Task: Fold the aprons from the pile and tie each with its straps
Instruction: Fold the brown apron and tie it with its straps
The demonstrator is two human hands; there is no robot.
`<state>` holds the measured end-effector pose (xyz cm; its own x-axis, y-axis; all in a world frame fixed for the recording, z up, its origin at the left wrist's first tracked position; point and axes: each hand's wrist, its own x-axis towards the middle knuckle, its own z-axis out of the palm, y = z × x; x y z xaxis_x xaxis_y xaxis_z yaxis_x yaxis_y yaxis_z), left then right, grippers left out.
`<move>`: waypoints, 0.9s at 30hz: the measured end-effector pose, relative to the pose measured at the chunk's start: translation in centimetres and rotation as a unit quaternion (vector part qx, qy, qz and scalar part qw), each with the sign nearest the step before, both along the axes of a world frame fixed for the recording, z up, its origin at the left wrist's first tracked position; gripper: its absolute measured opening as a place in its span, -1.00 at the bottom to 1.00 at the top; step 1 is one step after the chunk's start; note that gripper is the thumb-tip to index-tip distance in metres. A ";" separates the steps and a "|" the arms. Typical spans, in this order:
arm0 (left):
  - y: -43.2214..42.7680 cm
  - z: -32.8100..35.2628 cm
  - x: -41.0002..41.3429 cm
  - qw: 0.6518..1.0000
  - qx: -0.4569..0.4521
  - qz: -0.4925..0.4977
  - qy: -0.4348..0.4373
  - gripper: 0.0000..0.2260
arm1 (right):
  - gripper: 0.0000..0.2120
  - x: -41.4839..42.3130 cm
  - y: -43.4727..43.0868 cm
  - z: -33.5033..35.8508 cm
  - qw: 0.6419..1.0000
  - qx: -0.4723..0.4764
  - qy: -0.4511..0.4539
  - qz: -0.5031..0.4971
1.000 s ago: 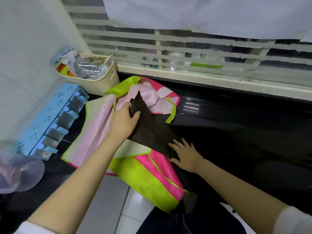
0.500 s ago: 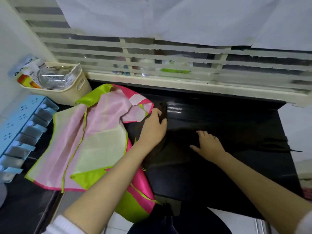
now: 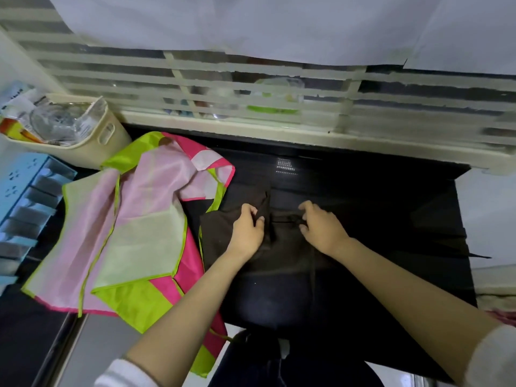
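Bench [image 3: 391, 219] room: bare black surface right of brown apron [image 3: 220, 247]; sill [image 3: 279, 135] behind it, pink apron [image 3: 145, 219] touching its left edge. Left grip [image 3: 247, 233] pinches a fold at the brown apron's top. Right grip [image 3: 321, 229] just right of that, fingers curled on strap [image 3: 290, 219].

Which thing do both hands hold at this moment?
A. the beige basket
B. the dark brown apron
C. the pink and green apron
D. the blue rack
B: the left hand and the right hand both curl their fingers on the dark brown apron; the pink and green apron lies to their left.
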<state>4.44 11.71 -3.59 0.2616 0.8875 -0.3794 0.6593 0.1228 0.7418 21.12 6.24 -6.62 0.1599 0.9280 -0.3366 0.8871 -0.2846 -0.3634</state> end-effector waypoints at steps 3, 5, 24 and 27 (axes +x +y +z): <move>-0.1 -1.4 -0.2 0.999 -0.030 0.026 0.023 -0.91 | -0.42 1.5 -0.5 0.0 0.996 -0.072 0.059 0.014; -0.1 -1.8 -0.2 0.998 -0.038 0.029 0.034 -0.90 | -0.47 1.9 -0.6 -0.3 0.993 -0.078 0.093 -0.012; -1.0 -2.9 0.5 0.998 -0.014 0.022 0.054 -0.89 | -0.62 6.7 8.9 7.1 0.980 0.057 0.189 -0.034; -1.0 -3.0 0.5 0.998 -0.016 0.025 0.058 -0.89 | -0.69 5.9 11.1 7.6 0.975 0.077 0.206 -0.042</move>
<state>4.90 10.67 -6.57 0.1688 0.8854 -0.4330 0.7333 0.1807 0.6555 26.99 17.37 0.99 0.1181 0.9620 -0.2461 0.6330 -0.2639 -0.7278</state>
